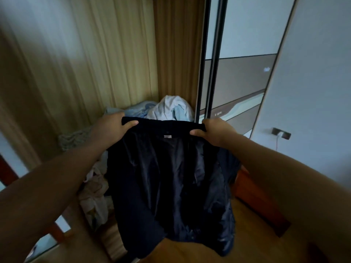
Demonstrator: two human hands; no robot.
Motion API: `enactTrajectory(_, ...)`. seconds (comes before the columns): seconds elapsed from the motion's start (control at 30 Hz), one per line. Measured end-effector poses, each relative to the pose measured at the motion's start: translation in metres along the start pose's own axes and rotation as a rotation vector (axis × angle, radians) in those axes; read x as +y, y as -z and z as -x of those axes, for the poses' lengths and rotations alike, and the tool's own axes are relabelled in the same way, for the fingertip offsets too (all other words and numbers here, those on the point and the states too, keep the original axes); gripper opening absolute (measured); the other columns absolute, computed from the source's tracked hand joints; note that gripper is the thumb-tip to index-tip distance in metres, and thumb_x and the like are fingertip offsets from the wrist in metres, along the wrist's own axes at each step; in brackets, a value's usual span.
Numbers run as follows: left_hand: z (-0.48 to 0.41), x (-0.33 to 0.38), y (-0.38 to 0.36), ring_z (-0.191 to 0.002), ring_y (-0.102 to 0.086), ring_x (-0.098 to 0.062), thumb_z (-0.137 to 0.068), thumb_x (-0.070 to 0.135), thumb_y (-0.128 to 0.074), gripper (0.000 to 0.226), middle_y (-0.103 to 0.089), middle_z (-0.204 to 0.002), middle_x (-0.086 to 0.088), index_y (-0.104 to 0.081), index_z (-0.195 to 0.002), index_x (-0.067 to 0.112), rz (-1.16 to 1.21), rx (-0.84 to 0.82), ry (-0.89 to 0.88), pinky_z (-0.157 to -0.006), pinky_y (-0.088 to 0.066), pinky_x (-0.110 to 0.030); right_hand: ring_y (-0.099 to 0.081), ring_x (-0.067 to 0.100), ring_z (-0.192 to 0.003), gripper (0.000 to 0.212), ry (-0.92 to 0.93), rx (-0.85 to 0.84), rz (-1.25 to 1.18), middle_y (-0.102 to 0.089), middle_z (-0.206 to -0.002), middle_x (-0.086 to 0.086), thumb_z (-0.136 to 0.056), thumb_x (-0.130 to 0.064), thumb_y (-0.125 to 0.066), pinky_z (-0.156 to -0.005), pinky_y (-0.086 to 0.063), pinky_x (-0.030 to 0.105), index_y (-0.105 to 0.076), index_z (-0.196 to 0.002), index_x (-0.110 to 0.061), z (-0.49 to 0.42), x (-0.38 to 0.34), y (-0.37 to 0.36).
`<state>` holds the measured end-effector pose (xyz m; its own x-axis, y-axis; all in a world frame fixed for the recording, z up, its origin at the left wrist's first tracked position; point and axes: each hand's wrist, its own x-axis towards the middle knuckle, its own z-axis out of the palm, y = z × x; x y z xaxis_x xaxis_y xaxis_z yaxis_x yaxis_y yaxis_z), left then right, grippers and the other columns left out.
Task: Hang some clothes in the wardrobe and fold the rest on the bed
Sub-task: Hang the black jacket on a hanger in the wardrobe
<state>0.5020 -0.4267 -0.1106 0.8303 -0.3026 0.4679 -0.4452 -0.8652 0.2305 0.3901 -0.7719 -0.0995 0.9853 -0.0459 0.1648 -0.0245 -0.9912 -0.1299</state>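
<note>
You are viewing a dim, blue-tinted frame. The curtain (76, 63) is showing palest at 11 o'clock, where soft light is falling. The jacket (171, 177) at 6 o'clock is sinking into shadow, its lining giving faint sheen. Blur is smearing the 9 o'clock edge, and wide-angle distortion is tilting the wardrobe door (237, 73) at 2 o'clock.

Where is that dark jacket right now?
In the head view's centre, the dark jacket hangs from the left hand and right hand gripping its top edge, before a pale clothes pile.

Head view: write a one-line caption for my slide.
The left hand and right hand hold a dark jacket up by its top edge, shiny lining showing, in front of the wardrobe doors.
</note>
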Motion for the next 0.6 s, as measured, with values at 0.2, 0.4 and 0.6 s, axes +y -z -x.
enactTrajectory(0.2, -0.063, -0.045, -0.003, -0.06, -0.055, -0.019, -0.091, 0.073, -0.043, 0.057, -0.056, -0.065, 0.001, -0.056, -0.074, 0.019, -0.055, 0.117, 0.111, -0.049, -0.037, -0.029, -0.055, 0.024, -0.086, 0.06, 0.104, 0.074, -0.01, -0.056, -0.095, 0.003, -0.087, -0.078, -0.049, -0.069, -0.042, 0.036, -0.055, -0.103, -0.02, -0.116, -0.024, -0.001)
enactTrajectory(0.4, -0.13, -0.087, -0.009, -0.061, -0.055, -0.021, -0.098, 0.058, -0.049, 0.051, -0.057, -0.066, -0.004, -0.056, -0.076, 0.012, 0.015, 0.169, 0.229, -0.05, -0.035, -0.03, -0.061, 0.023, -0.086, 0.066, 0.164, 0.042, -0.069, -0.064, -0.097, 0.004, -0.087, -0.08, -0.044, -0.074, -0.056, 0.041, -0.063, -0.108, -0.021, -0.233, -0.052, -0.004)
enactTrajectory(0.6, -0.172, -0.127, -0.007, -0.074, -0.06, -0.03, -0.1, 0.058, -0.044, 0.049, -0.061, -0.077, -0.008, -0.061, -0.093, 0.012, -0.137, 0.173, 0.339, -0.058, -0.042, -0.033, -0.053, 0.018, -0.07, 0.055, 0.268, 0.104, -0.114, -0.053, -0.076, 0.0, -0.09, -0.075, -0.047, -0.055, -0.039, 0.033, -0.048, -0.078, -0.021, -0.324, -0.085, -0.011)
